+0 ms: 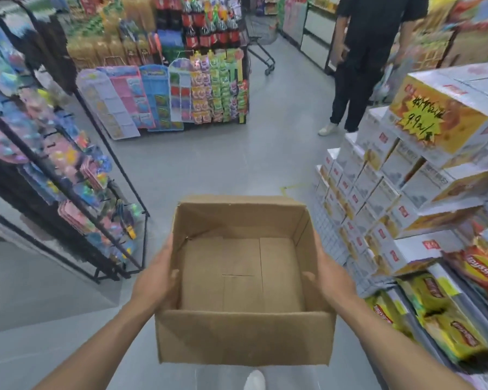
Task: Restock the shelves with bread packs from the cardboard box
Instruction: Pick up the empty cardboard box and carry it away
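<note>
**Box held in the open aisle**

Head view: grey floor (237, 164) lies open ahead, between a toy rack (68, 192) on the left and stacked cartons (378, 206) on the right. The cardboard box (245, 336) is held mid-air with its bare bottom showing. The left hand (155, 280) and right hand (330, 280) grip its side walls, thumbs hooked over the rims.

Plain brown cardboard box (245, 336), grey floor (209, 164), white-yellow cartons (406, 258) w/ red labels (431, 244), blurry packs (448, 333) prob. yellow.

arms: both forward | left hand (155, 280): grips cardboard box (243, 336) side, thumb inside | right hand (331, 277): likewise
</note>
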Available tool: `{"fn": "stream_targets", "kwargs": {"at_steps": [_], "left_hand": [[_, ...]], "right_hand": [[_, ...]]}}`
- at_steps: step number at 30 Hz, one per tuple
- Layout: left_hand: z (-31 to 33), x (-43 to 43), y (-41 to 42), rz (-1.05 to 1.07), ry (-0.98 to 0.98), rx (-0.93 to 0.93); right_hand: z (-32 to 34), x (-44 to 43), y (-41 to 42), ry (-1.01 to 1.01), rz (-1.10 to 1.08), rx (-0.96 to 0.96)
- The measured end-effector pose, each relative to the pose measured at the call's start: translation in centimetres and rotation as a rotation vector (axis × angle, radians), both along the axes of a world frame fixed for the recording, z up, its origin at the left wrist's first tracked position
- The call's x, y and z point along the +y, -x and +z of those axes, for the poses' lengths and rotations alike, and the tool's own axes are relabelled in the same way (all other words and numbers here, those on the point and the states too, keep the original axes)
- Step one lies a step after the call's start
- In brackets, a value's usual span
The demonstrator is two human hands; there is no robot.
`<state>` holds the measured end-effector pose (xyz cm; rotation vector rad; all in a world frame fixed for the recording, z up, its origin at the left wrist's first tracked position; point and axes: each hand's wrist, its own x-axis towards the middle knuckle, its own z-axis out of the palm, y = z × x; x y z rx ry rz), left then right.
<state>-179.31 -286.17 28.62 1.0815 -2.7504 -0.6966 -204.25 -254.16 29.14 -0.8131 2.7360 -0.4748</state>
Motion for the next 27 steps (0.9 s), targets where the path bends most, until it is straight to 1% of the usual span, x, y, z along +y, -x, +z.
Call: {"fn": "stream_targets", "kwargs": {"at_steps": [3,6,9,12,15,17,21,24,27], "left_hand": [[-0.3,-1.8,5.7,-0.108,0.005,-0.023],[-0.7,-3.5,11.7,-0.232,-0.023,-0.036],[-1.2,-4.7,17.2,-0.375,-0.037,-0.048],[-2.1,-6.0,22.9,-0.531,-0.066,-0.052],[-2.9,-7.7,28.3,-0.67,-0.151,-0.051],[-3.4,-8.7,31.6,-0.774,-0.2,-0.104],[-5.0,-9.8,37.3,-0.955,-0.262,-0.2],[-6.4,-9.2,40.6,-0.995,-0.313,-0.23],[-9.2,-8.5,43.4,-1.024,-0.32,-0.259]], "right_hand": [[-0.5,0.0,3.4,-0.011,-0.089,0.048],[-0.9,0.9,5.4,-0.039,-0.199,-0.037],[-1.8,1.6,6.4,-0.093,-0.324,-0.04],[-3.2,1.4,6.5,-0.089,-0.475,-0.061],[-4.1,0.1,5.6,-0.051,-0.617,-0.124],[-5.0,-1.0,4.7,-0.013,-0.719,-0.158],[-6.7,-3.0,3.5,-0.005,-0.923,-0.214],[-8.9,-3.9,3.3,-0.029,-1.028,-0.227],[-12.6,-4.0,3.7,-0.079,-1.093,-0.264]]}}
